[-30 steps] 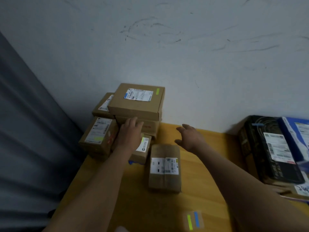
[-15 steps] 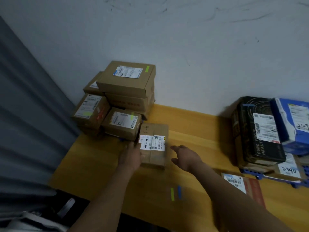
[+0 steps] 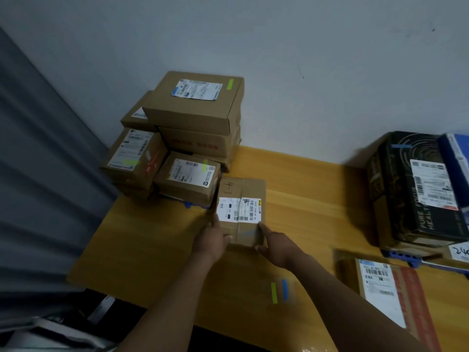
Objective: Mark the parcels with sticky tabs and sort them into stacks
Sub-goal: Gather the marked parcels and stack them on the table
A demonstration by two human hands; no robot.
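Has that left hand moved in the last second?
Yes. The left hand has come off the stack by the wall and back toward the person, and now grips the near left edge of the parcel.

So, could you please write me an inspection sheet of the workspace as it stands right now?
Surface: wooden table, parcels at both ends.
Job's things: parcel marked 4-3 lies flat beside the left stack, where several parcels show green tabs; right stack includes a dark box with a blue tab; labelled flat parcel near right; green and blue sticky tabs on the near table.
Clutter: blurred items below the table's left corner.
Grippers: left hand and right hand grip that parcel's near corners.
Cables: nothing seen.
Surroundings: white wall behind, grey ribbed panel at left.
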